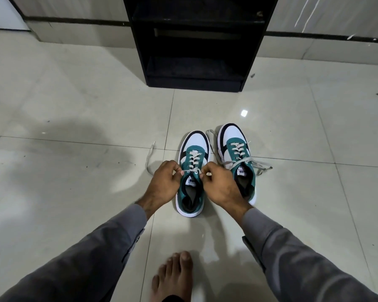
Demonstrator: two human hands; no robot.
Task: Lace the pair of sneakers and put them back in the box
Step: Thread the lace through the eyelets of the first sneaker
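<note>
Fingers [177, 171] hide lace [189, 171] ends on near sneaker [192, 173].

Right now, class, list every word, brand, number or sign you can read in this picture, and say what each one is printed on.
"PUMA", partly legible and seen upside down, on the tongue label of the right-hand sneaker.
A similar label on the tongue of the left-hand sneaker: too blurred to read with certainty.
The black shelf unit and the floor tiles carry no text.
</note>
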